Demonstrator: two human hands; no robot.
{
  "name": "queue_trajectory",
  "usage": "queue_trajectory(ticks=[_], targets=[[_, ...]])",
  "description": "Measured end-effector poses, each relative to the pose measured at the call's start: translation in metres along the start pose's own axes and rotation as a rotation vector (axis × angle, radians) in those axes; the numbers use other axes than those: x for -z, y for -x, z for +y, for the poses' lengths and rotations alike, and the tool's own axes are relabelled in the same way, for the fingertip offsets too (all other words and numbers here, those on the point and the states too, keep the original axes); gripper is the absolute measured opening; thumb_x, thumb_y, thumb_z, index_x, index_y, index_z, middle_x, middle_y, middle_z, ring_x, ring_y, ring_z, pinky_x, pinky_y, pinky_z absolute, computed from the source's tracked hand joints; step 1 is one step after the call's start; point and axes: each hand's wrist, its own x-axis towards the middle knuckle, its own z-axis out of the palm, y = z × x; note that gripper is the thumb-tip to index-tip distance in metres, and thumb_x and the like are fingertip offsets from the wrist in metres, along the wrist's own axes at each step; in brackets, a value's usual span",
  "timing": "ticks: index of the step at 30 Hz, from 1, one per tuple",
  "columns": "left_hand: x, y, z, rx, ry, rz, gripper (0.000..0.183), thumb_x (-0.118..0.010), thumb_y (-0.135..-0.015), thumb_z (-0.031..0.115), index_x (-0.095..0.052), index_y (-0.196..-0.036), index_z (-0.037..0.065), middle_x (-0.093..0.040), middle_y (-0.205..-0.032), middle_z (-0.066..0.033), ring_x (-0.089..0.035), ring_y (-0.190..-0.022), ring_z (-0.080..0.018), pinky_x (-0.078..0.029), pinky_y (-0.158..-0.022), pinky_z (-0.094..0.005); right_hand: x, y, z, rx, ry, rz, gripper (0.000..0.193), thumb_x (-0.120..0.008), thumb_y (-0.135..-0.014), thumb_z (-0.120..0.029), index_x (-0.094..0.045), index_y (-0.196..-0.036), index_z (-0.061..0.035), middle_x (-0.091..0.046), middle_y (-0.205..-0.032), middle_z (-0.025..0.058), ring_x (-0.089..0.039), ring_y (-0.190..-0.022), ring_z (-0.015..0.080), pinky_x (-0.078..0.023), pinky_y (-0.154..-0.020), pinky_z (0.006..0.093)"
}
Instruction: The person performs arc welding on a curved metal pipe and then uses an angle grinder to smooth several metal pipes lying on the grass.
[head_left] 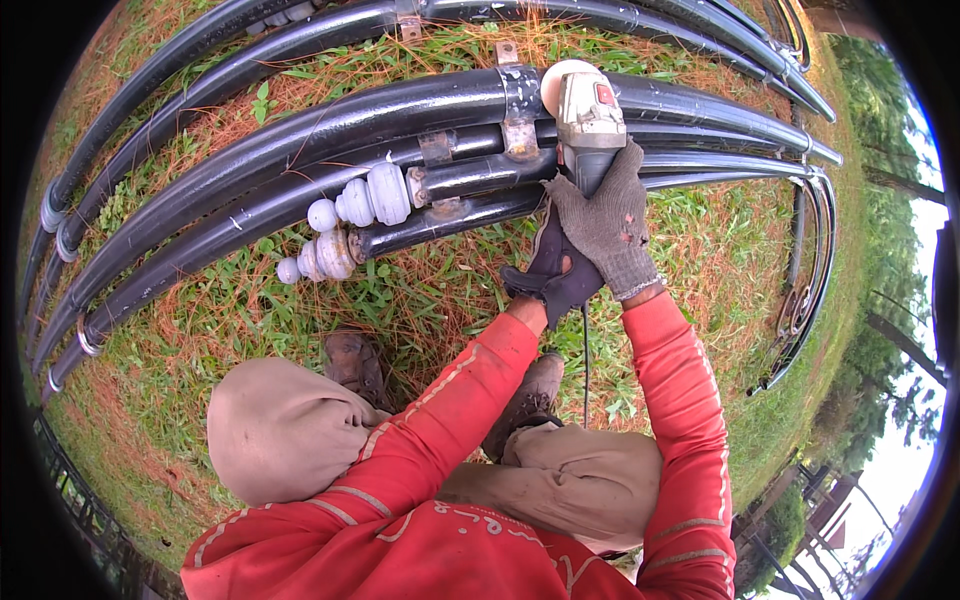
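An angle grinder [592, 120] with a pale head and dark body points away from me over the black metal tubes. Its whitish disc [556, 82] lies against or just over the thick tube beside a worn metal bracket [521, 112]; I cannot tell if they touch. My right hand [612, 222], in a torn grey knit glove, is wrapped round the grinder's body. Below it, my left hand [556, 274], in a dark glove with openings, closes round the rear of the tool, partly hidden. A black cord [586, 365] hangs down from the grinder.
Thick black tubes [330, 130] curve across the grass [440, 285]. Two lavender-grey knobbed finials [385, 195] [328, 257] end the shorter tubes. More black tubes [230, 70] lie beyond. My boots [355, 368] and bent knees are close below. Trees [870, 130] stand at the right.
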Motion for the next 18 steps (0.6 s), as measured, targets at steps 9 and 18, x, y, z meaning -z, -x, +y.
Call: queue_trajectory(ticks=[9,18], targets=[[0.018,-0.014,-0.004,0.083,0.225,-0.225,0.074,-0.047,-0.105,0.065,-0.046,-0.156,0.012,-0.055,-0.153,-0.0116,-0.054,-0.137,-0.0313,-0.039,-0.121,-0.0508,0.001,-0.003,-0.001,-0.057,0.014,-0.013,0.069,-0.085,-0.078,-0.023,-0.041,-0.122,0.0058,-0.067,-0.102,0.0325,-0.070,-0.095,0.0523,-0.057,-0.080,0.0532],[0.042,-0.025,-0.007,0.223,0.581,-0.505,0.075,-0.050,-0.104,0.064,-0.047,-0.156,0.010,-0.054,-0.153,-0.0131,-0.054,-0.137,-0.0335,-0.039,-0.121,-0.0538,-0.001,-0.003,-0.001,-0.008,0.002,-0.007,0.072,-0.086,-0.078,-0.024,-0.041,-0.126,0.0049,-0.067,-0.104,0.0324,-0.069,-0.097,0.0523,-0.057,-0.081,0.0541]])
